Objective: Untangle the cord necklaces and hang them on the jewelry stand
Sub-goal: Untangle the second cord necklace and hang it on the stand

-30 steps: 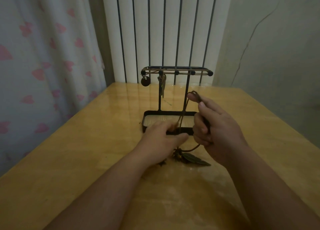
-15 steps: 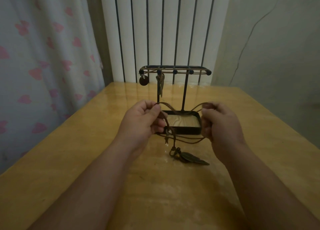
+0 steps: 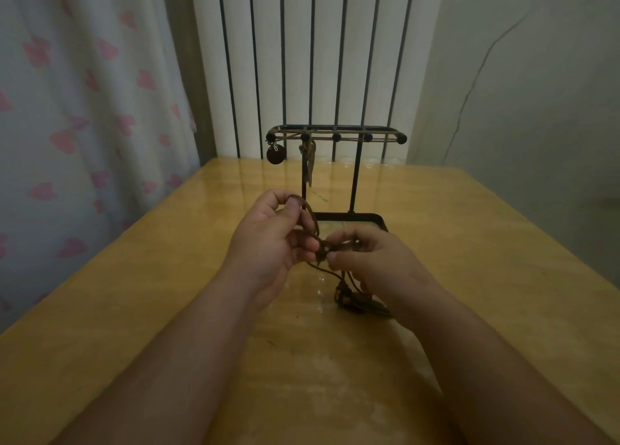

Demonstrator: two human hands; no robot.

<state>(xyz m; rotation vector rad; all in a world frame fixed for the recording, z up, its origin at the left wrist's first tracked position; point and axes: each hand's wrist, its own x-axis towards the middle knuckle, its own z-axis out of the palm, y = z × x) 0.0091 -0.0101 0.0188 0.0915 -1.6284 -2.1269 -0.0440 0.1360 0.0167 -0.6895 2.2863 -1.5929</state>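
Both hands are curled in and close together, just above the tabletop. The left hand pinches a loop of the brown cord necklace between thumb and fingers. The right hand pinches the same cord a bit lower, where the strands bunch up between the two hands.

The tabletop is yellow wood and shiny. A white curtain with pink hearts hangs on the left side of the room. At the back stand tall white slats with dark gaps. On the right is a plain wall with a thin dark line on it.

The black jewelry stand sits on the tabletop just behind the hands, and the right hand hides part of its tray. Cord runs along its top bar. A round charm and a long charm hang near its left end. The rest of the held necklace drops down from the hands. Its dark pendant lies on the tabletop, just beside the right wrist.
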